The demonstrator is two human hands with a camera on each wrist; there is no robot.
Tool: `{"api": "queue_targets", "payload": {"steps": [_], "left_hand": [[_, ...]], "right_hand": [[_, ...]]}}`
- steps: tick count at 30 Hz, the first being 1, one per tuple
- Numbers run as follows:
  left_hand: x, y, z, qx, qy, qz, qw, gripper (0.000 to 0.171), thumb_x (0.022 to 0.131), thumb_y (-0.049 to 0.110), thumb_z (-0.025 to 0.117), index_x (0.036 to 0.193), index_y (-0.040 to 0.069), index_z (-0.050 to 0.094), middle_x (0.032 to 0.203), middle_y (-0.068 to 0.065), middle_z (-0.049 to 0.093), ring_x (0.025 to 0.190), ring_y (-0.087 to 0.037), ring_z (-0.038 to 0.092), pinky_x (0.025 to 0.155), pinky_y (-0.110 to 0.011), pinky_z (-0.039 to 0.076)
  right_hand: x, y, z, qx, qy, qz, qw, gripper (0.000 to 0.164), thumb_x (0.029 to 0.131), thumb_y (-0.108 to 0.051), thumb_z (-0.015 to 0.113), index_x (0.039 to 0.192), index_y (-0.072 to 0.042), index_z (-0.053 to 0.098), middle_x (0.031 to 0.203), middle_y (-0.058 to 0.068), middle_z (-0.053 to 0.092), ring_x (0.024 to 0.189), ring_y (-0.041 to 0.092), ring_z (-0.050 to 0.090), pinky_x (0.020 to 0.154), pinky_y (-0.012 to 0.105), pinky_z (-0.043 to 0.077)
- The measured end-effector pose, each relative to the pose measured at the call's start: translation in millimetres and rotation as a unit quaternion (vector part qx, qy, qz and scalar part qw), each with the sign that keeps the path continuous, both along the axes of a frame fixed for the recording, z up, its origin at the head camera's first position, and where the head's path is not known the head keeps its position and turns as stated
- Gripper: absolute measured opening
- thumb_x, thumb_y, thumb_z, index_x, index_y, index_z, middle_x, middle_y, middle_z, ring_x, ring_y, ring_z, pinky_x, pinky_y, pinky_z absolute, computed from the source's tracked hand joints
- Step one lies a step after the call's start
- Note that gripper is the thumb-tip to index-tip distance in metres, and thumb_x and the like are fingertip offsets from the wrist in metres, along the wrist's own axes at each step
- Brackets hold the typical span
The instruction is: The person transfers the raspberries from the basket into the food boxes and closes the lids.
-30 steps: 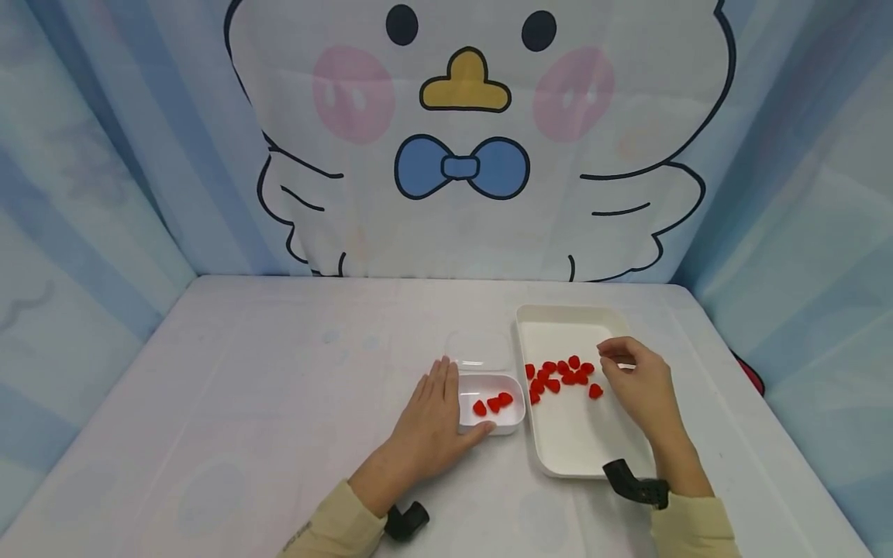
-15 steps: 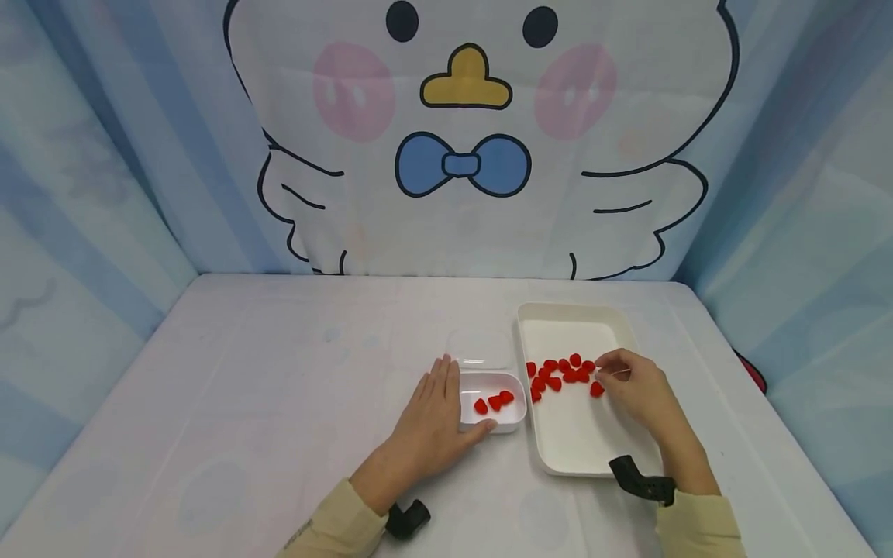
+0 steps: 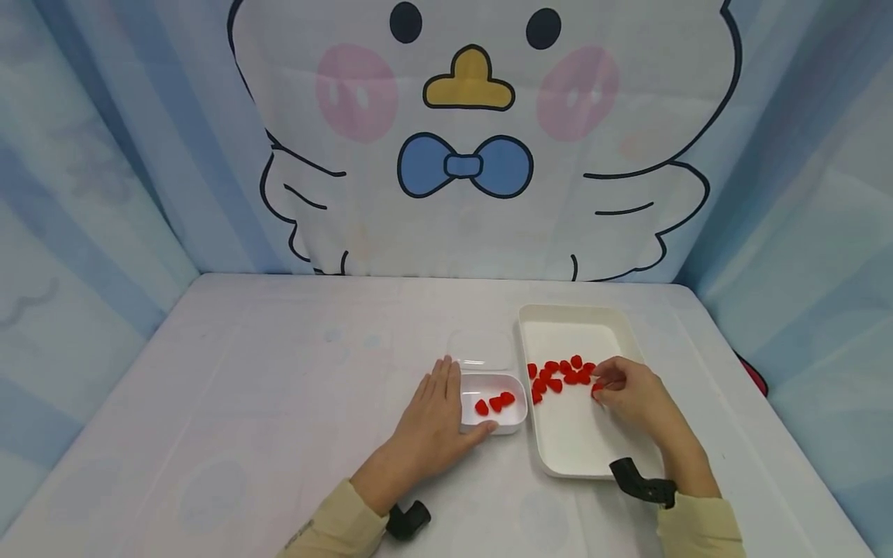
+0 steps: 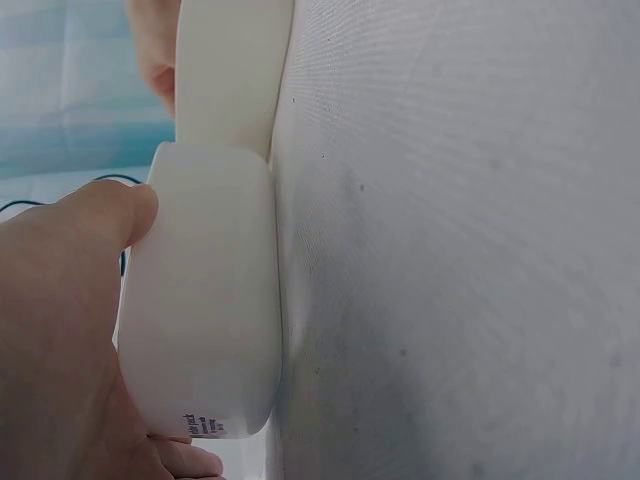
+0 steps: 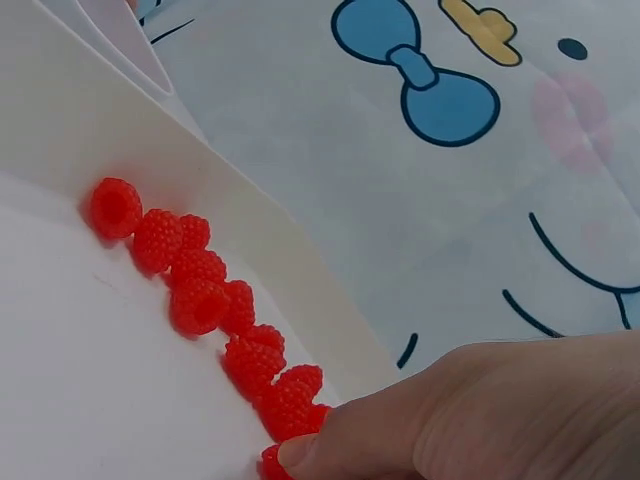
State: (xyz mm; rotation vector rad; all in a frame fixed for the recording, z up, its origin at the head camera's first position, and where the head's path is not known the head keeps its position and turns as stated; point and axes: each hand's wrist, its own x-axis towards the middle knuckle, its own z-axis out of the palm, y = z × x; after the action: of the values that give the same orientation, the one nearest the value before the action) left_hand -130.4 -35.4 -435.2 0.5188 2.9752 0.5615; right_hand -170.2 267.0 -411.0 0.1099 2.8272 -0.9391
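My left hand (image 3: 434, 426) rests against the left side of a small white plastic box (image 3: 512, 422), fingers straight and thumb at its near rim. Three red raspberries (image 3: 496, 404) lie inside that box. In the left wrist view the thumb (image 4: 140, 212) touches the rim of the box. Over the white tray (image 3: 568, 449), my right hand (image 3: 638, 395) pinches a raspberry (image 3: 596, 390) between thumb and fingers. The right wrist view shows the thumb on that raspberry (image 5: 272, 464), low in the frame. Several more raspberries (image 5: 198, 305) lie in a cluster along the tray's wall.
A clear plastic lid (image 3: 481, 350) extends behind the box. The tray stands close to the box's right side, on a pale cloth-covered table (image 3: 279, 372). Printed curtains (image 3: 460, 232) enclose the back and both sides.
My right hand has lowered toward the near raspberry in the tray, and its thumb and fingers have closed around it. The left hand has stayed at the box.
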Motion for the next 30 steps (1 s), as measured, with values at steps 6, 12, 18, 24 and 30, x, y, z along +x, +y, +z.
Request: {"api": "queue_targets", "payload": {"steps": [6,12,18,24,30], "left_hand": [[0.4,0.3,1.1,0.004,-0.005,0.001,1.0000,0.102,0.091,0.068,0.050,0.156,-0.003,0.015,0.164,-0.020,0.019,0.154,-0.033,0.017,0.123,-0.048,0.024],[0.4,1.3,1.2,0.004,-0.005,0.003,1.0000,0.101,0.091,0.066,0.052,0.156,-0.003,0.017,0.164,-0.020,0.020,0.153,-0.034,0.018,0.123,-0.048,0.025],[0.5,1.5,0.4,-0.001,-0.004,0.001,1.0000,0.102,0.091,0.067,0.052,0.156,-0.003,0.017,0.164,-0.020,0.021,0.153,-0.033,0.019,0.123,-0.048,0.025],[0.9,1.0,0.9,-0.002,0.000,0.003,1.0000,0.102,0.091,0.069,0.050,0.156,-0.002,0.017,0.164,-0.019,0.020,0.153,-0.033,0.018,0.123,-0.048,0.025],[0.7,0.7,1.5,-0.006,-0.003,0.003,1.0000,0.102,0.091,0.069,0.050,0.156,-0.003,0.017,0.164,-0.019,0.020,0.153,-0.033,0.018,0.123,-0.048,0.025]], "right_hand": [[-0.3,0.7,-0.7,0.005,0.008,-0.002,1.000,0.031,0.089,-0.004,0.066,0.118,0.002,0.060,0.111,0.023,0.065,0.095,0.031,0.063,0.086,0.044,0.059],[0.3,-0.3,0.1,0.006,0.010,-0.006,1.000,0.031,0.089,-0.004,0.066,0.119,0.003,0.060,0.112,0.024,0.065,0.097,0.032,0.063,0.089,0.047,0.058],[2.7,-0.5,0.5,0.005,0.028,-0.012,1.000,0.031,0.089,-0.004,0.065,0.119,0.002,0.059,0.115,0.025,0.064,0.102,0.038,0.062,0.093,0.050,0.056],[2.2,-1.8,2.5,-0.003,0.058,-0.017,0.998,0.032,0.090,-0.005,0.064,0.121,0.001,0.059,0.116,0.025,0.063,0.103,0.037,0.061,0.090,0.049,0.057],[0.9,-4.5,3.0,-0.014,0.068,-0.018,0.997,0.033,0.091,-0.005,0.064,0.124,-0.001,0.058,0.123,0.026,0.062,0.111,0.041,0.059,0.094,0.052,0.055]]}}
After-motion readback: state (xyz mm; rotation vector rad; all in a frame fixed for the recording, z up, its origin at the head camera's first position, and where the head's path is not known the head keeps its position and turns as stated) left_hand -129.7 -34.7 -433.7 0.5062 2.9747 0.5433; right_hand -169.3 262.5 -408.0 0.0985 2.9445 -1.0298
